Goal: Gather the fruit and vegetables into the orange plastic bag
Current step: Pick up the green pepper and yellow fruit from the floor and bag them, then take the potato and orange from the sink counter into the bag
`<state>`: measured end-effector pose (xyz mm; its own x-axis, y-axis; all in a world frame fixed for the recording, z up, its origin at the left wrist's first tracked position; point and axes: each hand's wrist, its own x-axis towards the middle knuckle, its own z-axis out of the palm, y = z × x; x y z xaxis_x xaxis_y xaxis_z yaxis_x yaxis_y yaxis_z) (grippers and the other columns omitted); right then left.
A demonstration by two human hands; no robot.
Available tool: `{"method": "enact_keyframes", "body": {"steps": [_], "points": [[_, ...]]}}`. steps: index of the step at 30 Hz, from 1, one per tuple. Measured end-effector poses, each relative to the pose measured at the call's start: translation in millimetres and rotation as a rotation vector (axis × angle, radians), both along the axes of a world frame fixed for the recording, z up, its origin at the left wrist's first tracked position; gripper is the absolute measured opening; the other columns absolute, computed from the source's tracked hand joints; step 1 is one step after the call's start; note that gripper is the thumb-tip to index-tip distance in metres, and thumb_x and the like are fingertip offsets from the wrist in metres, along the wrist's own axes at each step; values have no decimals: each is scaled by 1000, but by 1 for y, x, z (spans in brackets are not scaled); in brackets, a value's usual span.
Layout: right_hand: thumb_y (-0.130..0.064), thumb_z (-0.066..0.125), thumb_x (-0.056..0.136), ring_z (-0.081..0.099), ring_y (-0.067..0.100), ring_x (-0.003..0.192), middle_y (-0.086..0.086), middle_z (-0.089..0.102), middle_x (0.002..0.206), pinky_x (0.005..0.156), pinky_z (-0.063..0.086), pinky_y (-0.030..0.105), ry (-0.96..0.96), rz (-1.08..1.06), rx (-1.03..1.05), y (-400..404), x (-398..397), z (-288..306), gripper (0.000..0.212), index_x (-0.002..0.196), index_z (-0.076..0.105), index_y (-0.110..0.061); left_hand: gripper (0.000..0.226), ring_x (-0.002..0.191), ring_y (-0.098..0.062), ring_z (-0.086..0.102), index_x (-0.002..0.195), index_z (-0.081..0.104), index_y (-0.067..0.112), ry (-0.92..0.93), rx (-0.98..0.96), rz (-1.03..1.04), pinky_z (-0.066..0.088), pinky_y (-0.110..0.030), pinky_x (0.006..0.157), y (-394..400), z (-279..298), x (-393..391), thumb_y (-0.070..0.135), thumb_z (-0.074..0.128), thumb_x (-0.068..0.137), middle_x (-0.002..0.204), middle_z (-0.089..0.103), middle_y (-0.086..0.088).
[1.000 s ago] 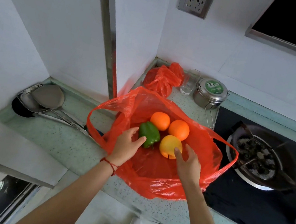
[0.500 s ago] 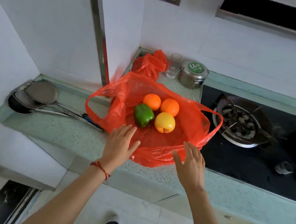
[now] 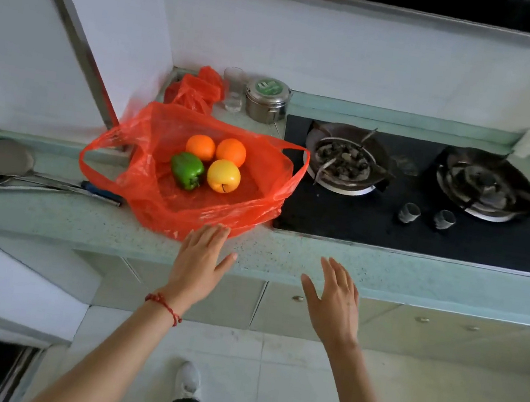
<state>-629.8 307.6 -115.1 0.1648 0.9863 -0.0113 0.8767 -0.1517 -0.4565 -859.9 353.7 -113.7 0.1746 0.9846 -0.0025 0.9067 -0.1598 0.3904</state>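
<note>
With both oranges point(image 3: 200, 146), the pepper point(image 3: 187, 170) and the apple point(image 3: 223, 175) lying in the bag point(image 3: 167, 201) on the counter point(image 3: 48, 216), gathering looked done; left hand point(image 3: 200, 261) and right hand point(image 3: 335, 301) hovered empty, fingers spread. Next, probably, its handles needed catching.

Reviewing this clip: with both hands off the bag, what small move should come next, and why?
Probably each hand takes a bag handle: the green pepper, yellow apple and two oranges already lie in the open orange bag, while left hand and right hand hold nothing.

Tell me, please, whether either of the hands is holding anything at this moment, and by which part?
Nothing is held: the left hand and right hand are both open, short of the orange bag.
</note>
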Motion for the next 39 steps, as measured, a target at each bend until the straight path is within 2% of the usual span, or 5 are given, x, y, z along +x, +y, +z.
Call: {"method": "enact_keyframes", "body": {"steps": [9,15,25,31,39], "points": [[-58,25,82,42,29,130,12,50,138,108,31,42,-3,-275,41,-77,63,3,73,132,46,-9,63,136,-31,32,137,37,7,26,29,-296,23,-44,114,-19,7,90,48,31,89,144,40,-14],[-57,31,83,45,31,128,14,52,135,107,31,43,6,-555,43,-116,97,4,70,129,49,-7,80,140,-26,25,140,31,10,52,35,-586,16,-39,116,-14,9,153,59,10,80,149,34,-10],[-57,26,79,47,33,126,15,54,133,106,33,44,-12,-1054,33,-198,113,-4,75,127,51,-6,60,108,-37,61,115,60,1,80,34,-1077,48,-51,89,-28,4,257,44,35,81,115,65,-20],[-54,35,83,48,32,126,16,54,133,106,35,45,-32,-1322,1,-258,100,-11,68,127,51,-5,83,140,-28,26,140,33,11,48,2,-1305,16,-41,115,-67,-7,295,58,11,75,148,36,-12],[-45,44,84,42,29,131,15,50,137,108,31,45,-24,-1563,-18,-323,79,-17,61,131,47,-5,80,137,-30,32,136,39,10,-7,17,-1531,21,-44,113,-128,-17,334,57,16,76,144,42,-14]]}}
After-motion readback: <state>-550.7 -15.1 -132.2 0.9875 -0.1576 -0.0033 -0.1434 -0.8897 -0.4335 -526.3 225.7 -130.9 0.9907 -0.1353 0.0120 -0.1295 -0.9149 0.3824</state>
